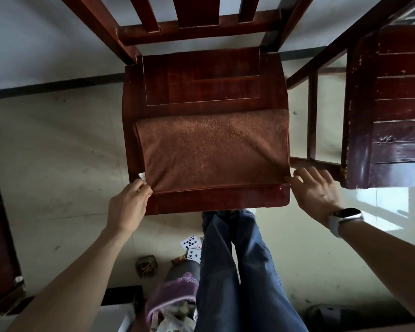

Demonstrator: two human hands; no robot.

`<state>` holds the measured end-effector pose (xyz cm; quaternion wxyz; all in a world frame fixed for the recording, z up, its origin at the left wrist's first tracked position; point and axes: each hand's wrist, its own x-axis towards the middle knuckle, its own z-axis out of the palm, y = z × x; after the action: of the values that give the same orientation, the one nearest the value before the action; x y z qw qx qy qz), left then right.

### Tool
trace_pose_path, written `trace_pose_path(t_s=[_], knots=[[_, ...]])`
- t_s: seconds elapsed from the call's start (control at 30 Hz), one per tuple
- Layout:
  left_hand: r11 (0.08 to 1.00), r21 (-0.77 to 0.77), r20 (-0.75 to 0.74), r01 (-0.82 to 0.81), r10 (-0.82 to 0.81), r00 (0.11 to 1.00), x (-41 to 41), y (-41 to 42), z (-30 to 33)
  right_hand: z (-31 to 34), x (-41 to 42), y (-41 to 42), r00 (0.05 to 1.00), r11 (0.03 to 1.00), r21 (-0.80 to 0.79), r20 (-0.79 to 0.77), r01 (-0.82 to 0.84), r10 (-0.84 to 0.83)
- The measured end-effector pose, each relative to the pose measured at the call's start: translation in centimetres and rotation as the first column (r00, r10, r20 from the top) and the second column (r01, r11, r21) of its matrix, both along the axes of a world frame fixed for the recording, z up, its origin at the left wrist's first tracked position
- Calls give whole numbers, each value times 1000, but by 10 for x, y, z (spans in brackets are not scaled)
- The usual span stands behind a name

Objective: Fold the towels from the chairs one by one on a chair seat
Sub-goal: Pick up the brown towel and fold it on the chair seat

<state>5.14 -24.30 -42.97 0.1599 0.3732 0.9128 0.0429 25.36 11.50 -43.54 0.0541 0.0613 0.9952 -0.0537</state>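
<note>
Nearest, both forearms reach forward. The left hand pinches the near-left corner of the brown towel, and the right hand pinches the near-right corner — likely to keep the edges aligned. The towel lies folded across the near half of the chair seat; farther on, the seat is bare up to the backrest.

A pale wall with a dark baseboard is meeting a worn cream floor; window light is shining on it beside a second dark chair.
</note>
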Motion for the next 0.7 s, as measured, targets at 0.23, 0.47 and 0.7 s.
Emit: trace_pose_path(t_s=[0.23,0.47,0.7], knots=[[1000,-19,-54,3,-4,999,10,9,4,16,7,-15,1000,999,-41,7,6,-6],[991,80,-4,112,-112,994,26,58,-9,5,-50,-79,999,975,-217,-29,-46,40],[976,175,27,133,-140,990,17,65,-15,-6,-76,-90,994,973,-207,-41,-103,97]])
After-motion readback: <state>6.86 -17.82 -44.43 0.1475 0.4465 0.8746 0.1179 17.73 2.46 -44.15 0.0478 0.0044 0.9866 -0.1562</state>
